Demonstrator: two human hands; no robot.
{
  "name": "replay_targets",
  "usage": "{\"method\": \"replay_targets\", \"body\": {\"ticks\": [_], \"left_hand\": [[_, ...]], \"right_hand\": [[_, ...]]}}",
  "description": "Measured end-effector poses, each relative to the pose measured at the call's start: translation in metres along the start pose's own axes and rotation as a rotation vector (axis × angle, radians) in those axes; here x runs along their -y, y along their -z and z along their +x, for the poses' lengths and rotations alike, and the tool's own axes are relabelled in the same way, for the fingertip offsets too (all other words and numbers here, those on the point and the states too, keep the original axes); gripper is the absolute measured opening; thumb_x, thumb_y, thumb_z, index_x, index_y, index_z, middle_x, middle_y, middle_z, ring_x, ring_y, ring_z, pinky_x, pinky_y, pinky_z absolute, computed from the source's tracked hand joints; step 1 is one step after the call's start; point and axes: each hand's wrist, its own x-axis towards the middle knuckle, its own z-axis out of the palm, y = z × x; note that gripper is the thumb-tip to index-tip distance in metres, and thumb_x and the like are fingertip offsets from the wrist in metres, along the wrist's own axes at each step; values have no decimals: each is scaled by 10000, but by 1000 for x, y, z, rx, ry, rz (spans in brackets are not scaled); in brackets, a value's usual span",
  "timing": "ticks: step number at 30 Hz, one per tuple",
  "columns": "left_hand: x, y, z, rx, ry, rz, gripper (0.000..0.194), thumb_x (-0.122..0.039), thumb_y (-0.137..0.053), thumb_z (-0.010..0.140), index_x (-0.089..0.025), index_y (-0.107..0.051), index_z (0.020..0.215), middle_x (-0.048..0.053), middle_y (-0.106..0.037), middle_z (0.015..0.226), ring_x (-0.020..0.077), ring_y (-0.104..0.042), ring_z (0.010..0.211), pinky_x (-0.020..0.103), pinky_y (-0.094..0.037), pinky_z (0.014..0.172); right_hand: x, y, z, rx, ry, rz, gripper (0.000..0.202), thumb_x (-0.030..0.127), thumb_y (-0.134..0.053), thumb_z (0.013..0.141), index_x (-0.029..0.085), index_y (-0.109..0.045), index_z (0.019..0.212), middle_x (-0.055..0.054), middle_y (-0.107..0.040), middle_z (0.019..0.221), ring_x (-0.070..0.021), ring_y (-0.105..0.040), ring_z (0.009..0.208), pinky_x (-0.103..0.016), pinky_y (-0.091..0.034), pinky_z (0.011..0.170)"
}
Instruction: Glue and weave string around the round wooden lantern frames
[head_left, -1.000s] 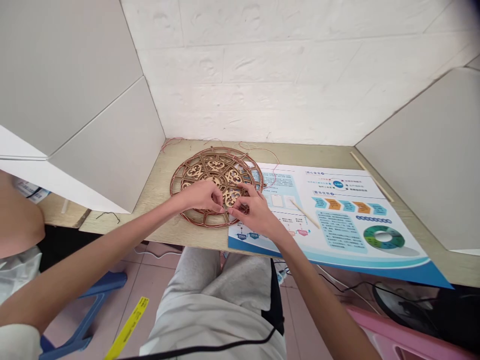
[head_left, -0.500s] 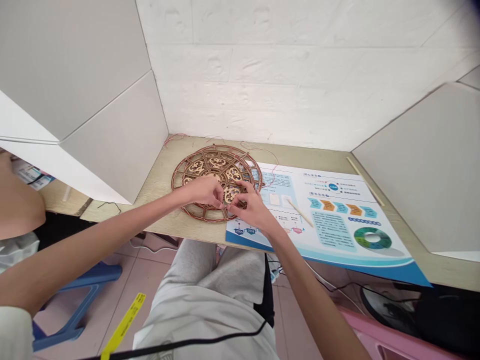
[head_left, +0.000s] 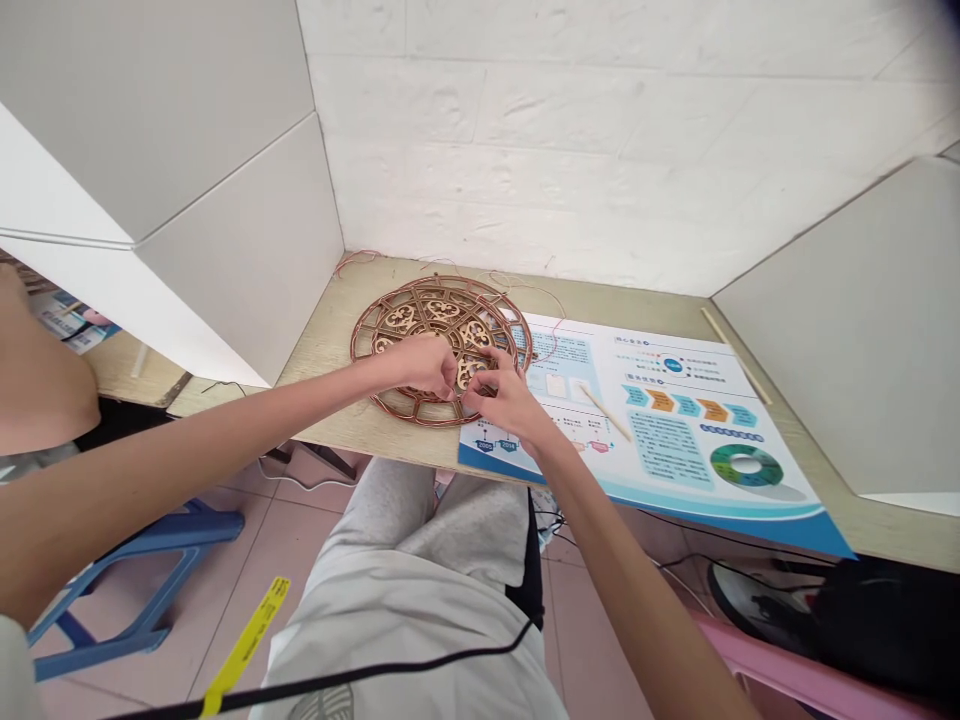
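Note:
A round openwork wooden frame (head_left: 424, 405) with gold scroll ornaments and reddish cord along its rings lies flat on the desk (head_left: 322, 340). Over its near right part, my left hand (head_left: 431, 366) is closed, thumb and fingertips pinched together. Whatever sits in that pinch is too small to make out. My right hand (head_left: 504, 398) is beside it, thumb and index finger brought together near the frame's rim, the other fingers bent over the ornaments. Thin reddish thread (head_left: 559, 310) trails from the frame's far right side.
A printed poster (head_left: 675, 470) covers the desk's right part, with a thin pale stick (head_left: 606, 412) on it. Another strip (head_left: 735, 355) lies by the right partition (head_left: 862, 330). Loose thread (head_left: 360, 258) lies at the back left. Another person's arm (head_left: 45, 370) shows at far left, above a blue stool (head_left: 172, 540).
The view has shifted slightly. Both hands stay over the same part of the frame, with the fingertips slightly farther apart.

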Motion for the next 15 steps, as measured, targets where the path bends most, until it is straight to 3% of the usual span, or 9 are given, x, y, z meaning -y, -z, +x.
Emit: {"method": "replay_targets", "body": {"ticks": [5,10,12,15], "left_hand": [[-2,0,-2,-21,0,2,58,-218,-745,706,-219,-794,737,-22,-723,658,154,-624,665,249,-354,563],[-3,1,-3,-12,-9,-8,49,-217,-759,698,-211,-797,728,-26,-698,612,151,-604,627,260,-351,568],[-2,0,-3,-17,-16,-12,63,-239,-763,716,-205,-805,748,-16,-720,651,153,-610,641,267,-360,584],[1,-3,-3,-39,-23,-15,77,-275,-766,749,-211,-806,765,-11,-731,684,154,-620,668,265,-361,594]], "right_hand": [[0,-9,2,-53,-13,-17,208,266,-659,729,215,-572,547,-111,-428,1547,-331,-294,1523,-595,-71,1261],[-2,-12,5,-67,-8,-42,210,258,-661,725,214,-569,541,-100,-433,1546,-350,-315,1513,-614,-77,1258],[-2,-9,3,-54,15,-50,220,254,-650,743,216,-564,544,-105,-452,1535,-356,-324,1513,-617,-112,1254],[-3,3,0,-24,86,-49,227,286,-627,804,232,-567,592,-116,-549,1445,-327,-384,1493,-574,-263,1226]]}}
